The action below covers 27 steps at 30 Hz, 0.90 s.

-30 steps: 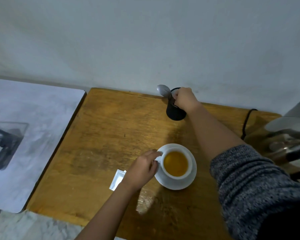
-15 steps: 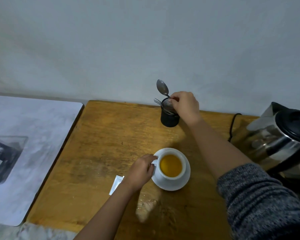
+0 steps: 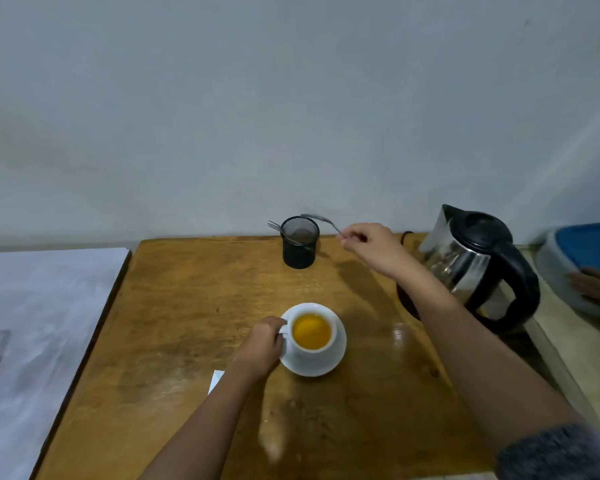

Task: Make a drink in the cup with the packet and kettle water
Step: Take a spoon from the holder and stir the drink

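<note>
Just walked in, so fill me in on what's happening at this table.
A person is making a drink. The left hand has a grip on the handle of the white cup, which sits on its saucer full of amber liquid. The right hand pinches a spoon by the handle, in the air beside the black mesh holder. The kettle stands at the right, and a white packet lies by the left wrist.

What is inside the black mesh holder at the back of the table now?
The black mesh holder has a fork leaning out over its left rim. The lower part is hidden by the mesh wall. The spoon is outside it, in the right hand.
</note>
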Tool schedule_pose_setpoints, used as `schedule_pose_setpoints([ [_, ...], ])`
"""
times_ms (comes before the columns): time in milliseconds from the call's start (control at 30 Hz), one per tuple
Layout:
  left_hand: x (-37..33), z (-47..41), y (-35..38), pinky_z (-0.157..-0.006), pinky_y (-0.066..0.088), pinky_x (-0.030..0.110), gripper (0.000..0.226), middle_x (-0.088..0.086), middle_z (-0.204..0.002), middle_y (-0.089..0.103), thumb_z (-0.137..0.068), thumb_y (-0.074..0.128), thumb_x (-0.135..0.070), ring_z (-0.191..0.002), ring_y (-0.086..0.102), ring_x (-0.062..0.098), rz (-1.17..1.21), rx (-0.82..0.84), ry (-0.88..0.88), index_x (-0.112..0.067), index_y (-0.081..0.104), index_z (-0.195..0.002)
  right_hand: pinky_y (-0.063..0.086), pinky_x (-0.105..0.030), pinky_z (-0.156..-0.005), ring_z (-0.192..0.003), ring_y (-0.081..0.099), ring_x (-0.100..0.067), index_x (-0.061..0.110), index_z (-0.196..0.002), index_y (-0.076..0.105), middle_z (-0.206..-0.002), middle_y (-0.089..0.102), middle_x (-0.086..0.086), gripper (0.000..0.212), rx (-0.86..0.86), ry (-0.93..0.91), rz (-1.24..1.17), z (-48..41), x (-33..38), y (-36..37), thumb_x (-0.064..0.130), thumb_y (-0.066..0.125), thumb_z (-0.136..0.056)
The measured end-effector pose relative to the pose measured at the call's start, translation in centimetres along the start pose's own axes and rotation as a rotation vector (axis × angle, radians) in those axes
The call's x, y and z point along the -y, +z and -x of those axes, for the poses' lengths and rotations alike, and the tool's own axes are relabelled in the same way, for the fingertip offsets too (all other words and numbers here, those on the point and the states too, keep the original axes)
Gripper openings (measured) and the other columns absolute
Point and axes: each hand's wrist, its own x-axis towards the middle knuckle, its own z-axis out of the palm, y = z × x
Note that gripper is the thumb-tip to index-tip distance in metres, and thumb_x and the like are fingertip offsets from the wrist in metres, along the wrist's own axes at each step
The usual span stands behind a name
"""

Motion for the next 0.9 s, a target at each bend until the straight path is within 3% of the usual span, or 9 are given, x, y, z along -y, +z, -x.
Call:
schedule_pose_setpoints([
  [100, -0.3, 0.4, 0.3, -0.085, 0.042, 0.028, 0.035, 0.016, -0.123, 0.061, -0.087, 0.045, -0.005, -0.11, 0.057, 0.028, 0.01, -0.035, -0.022, -0.007, 0.056, -0.121, 0.037, -0.016, -0.057, -0.066, 0.048, -0.003, 0.009, -0.113, 0.068, -0.1, 0.062, -0.003, 0.027, 0.26, 0.108, 0.132, 3.1, -0.8, -0.8, 0.007, 0.05, -0.092],
  [167, -0.6, 0.8, 0.5, -0.082, 0.04, 0.025, 0.033, 0.016, -0.12, 0.062, -0.087, 0.045, -0.002, -0.107, 0.057, 0.028, 0.03, -0.055, -0.017, -0.006, 0.058, -0.118, 0.035, -0.012, -0.052, -0.062, 0.047, 0.001, 0.013, -0.112, 0.069, -0.097, 0.064, 0.002, 0.027, 0.305, 0.103, 0.18, 5.0, -1.4, -0.2, 0.007, 0.052, -0.091],
  [267, -0.8, 0.9, 0.4, -0.078, 0.038, 0.025, 0.03, 0.018, -0.114, 0.064, -0.085, 0.044, 0.001, -0.101, 0.057, 0.028, 0.055, -0.07, -0.002, -0.004, 0.062, -0.109, 0.04, -0.008, -0.046, -0.059, 0.054, -0.001, 0.012, -0.095, 0.075, -0.075, 0.066, 0.008, 0.014, 0.155, 0.112, 0.059, 7.2, -2.2, 1.5, 0.008, 0.065, -0.086],
  [400, -0.3, 0.7, 0.3, -0.073, 0.041, 0.032, 0.027, 0.023, -0.104, 0.065, -0.082, 0.042, 0.004, -0.092, 0.057, 0.029, 0.049, -0.06, -0.004, 0.001, 0.062, -0.099, 0.05, -0.011, -0.05, -0.055, 0.062, -0.003, 0.008, -0.082, 0.075, -0.059, 0.066, 0.008, 0.007, 0.042, 0.182, -0.174, 8.9, -3.4, 3.0, 0.005, 0.076, -0.076],
  [600, -0.3, 0.9, 0.4, -0.08, 0.047, 0.039, 0.028, 0.024, -0.108, 0.063, -0.083, 0.041, 0.004, -0.092, 0.056, 0.029, 0.037, -0.074, 0.006, 0.004, 0.061, -0.103, 0.052, -0.012, -0.049, -0.047, 0.064, -0.001, 0.002, -0.081, 0.074, -0.053, 0.067, 0.009, 0.006, 0.014, 0.239, -0.303, 9.6, -5.0, 4.4, 0.001, 0.075, -0.075],
  [800, -0.3, 0.9, 0.5, -0.078, 0.042, 0.031, 0.03, 0.021, -0.113, 0.062, -0.086, 0.043, 0.002, -0.093, 0.053, 0.022, 0.059, -0.068, 0.007, -0.002, 0.06, -0.111, 0.055, -0.015, -0.053, -0.052, 0.065, -0.009, 0.004, -0.081, 0.071, -0.054, 0.069, 0.002, 0.007, -0.094, 0.317, -0.451, 8.2, -5.3, 3.8, -0.003, 0.068, -0.08],
  [900, -0.2, 0.9, 0.7, -0.081, 0.041, 0.027, 0.034, 0.017, -0.119, 0.061, -0.087, 0.044, 0.0, -0.106, 0.056, 0.027, 0.043, -0.068, -0.012, -0.005, 0.057, -0.118, 0.057, -0.027, -0.063, -0.056, 0.064, -0.014, 0.014, -0.075, 0.068, -0.052, 0.068, 0.002, 0.014, -0.214, 0.276, -0.392, 5.3, -4.0, 2.9, 0.003, 0.067, -0.083],
])
